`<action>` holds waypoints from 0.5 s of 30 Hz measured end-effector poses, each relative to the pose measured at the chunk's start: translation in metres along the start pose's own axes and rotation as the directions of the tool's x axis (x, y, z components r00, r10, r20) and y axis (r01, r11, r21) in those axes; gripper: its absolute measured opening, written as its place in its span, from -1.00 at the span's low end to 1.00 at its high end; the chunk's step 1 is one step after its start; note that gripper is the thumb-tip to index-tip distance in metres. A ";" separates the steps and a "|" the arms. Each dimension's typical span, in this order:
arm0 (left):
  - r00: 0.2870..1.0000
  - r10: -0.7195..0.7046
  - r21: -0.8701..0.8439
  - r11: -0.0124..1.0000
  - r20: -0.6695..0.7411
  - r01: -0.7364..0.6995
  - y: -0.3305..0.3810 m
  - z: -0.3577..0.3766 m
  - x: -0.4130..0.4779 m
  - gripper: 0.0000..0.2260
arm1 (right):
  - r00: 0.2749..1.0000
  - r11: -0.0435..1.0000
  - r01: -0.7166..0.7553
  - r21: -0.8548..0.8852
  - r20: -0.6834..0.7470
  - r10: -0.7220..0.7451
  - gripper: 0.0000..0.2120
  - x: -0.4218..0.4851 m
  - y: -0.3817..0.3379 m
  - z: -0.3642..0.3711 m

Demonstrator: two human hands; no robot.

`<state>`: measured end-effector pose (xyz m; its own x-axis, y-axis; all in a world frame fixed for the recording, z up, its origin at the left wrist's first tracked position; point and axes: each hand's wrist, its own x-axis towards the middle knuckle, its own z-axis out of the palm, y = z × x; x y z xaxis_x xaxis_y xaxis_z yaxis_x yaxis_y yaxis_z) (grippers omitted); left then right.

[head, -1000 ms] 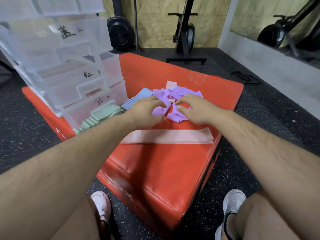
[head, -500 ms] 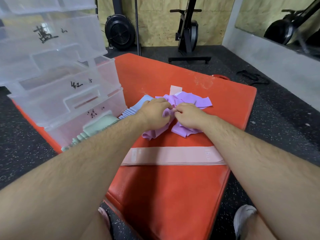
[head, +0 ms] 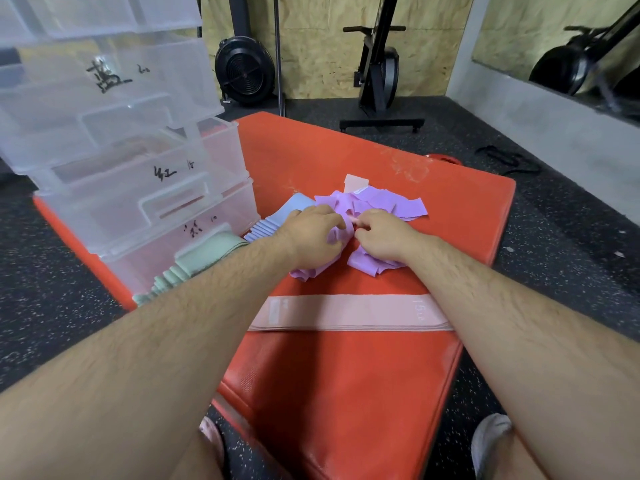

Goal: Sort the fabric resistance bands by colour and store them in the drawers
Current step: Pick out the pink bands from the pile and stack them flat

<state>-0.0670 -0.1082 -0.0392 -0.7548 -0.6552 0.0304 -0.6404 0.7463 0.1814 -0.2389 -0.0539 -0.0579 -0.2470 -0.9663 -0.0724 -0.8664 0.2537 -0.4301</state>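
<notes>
A heap of purple bands (head: 388, 206) lies in the middle of the red padded box (head: 346, 375). My left hand (head: 311, 233) grips one purple band, whose loose end trails out below it. My right hand (head: 384, 233) pinches the purple fabric just beside the left. A stack of pink bands (head: 349, 313) lies flat nearer to me. Blue bands (head: 277, 220) and green bands (head: 204, 261) lie folded at the left, in front of the clear plastic drawers (head: 138, 168).
The drawer unit stands on the box's left part, each drawer front marked with handwriting. One pink band end (head: 355, 183) sticks out behind the purple heap. Gym machines (head: 377, 64) and a fan (head: 244, 69) stand on the dark speckled floor beyond.
My view has tilted and closed in on the box. Both hands have drawn together over the purple heap, and a purple band now hangs out below my left hand.
</notes>
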 end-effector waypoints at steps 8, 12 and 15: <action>0.987 -0.007 -0.041 0.999 -0.159 0.000 0.000 -0.008 -0.002 -0.65 | 0.969 0.988 0.143 0.052 -0.210 -0.130 -0.71 0.001 0.000 -0.033; 0.969 -0.040 -0.062 0.998 -0.242 0.025 0.000 -0.012 -0.001 -0.64 | 0.935 0.972 0.218 0.090 -0.305 -0.182 -0.69 -0.008 -0.003 -0.056; 0.956 -0.077 -0.081 0.995 -0.285 0.056 0.000 -0.016 0.000 -0.56 | 0.900 0.959 0.269 0.091 -0.377 -0.217 -0.63 -0.015 -0.006 -0.071</action>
<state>-0.0644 -0.1100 -0.0233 -0.6319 -0.7166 0.2951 -0.6680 0.6967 0.2614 -0.2605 -0.0380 0.0094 -0.1980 -0.9085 0.3679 -0.8576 -0.0212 -0.5138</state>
